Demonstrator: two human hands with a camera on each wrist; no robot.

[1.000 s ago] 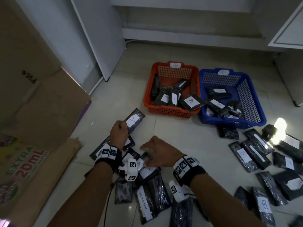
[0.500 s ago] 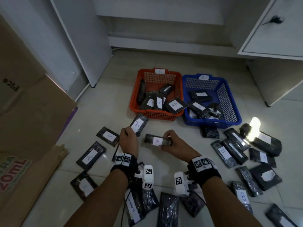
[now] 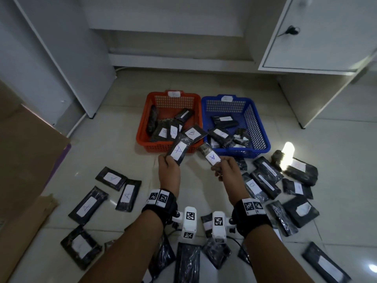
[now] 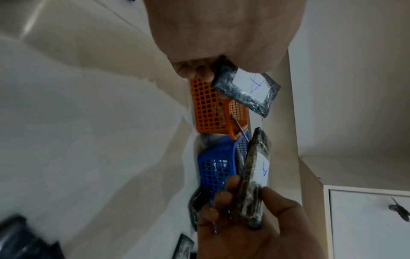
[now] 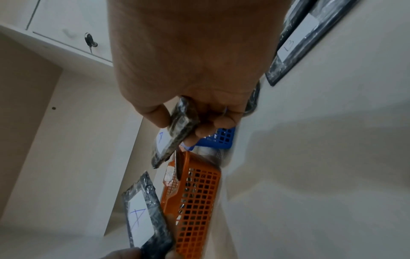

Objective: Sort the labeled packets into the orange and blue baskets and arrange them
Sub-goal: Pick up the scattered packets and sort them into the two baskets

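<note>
My left hand pinches the near end of a black packet labelled A, held up in front of the orange basket. The right hand grips a second packet marked A just before the blue basket. Both baskets hold several packets; one marked B leans on the orange basket's near right corner. The left wrist view shows my left packet above and the right hand's packet below. In the right wrist view the right hand's packet sits between thumb and fingers.
Loose black packets lie on the tiled floor: some marked A at the left, several more at the right and near my wrists. Flattened cardboard lies at the left. White cabinets stand behind the baskets, and a bright light glares at the right.
Both hands have risen and moved forward toward the baskets, each keeping its packet. The right hand, which reached into the pile a second ago, now holds its packet upright near the blue basket.
</note>
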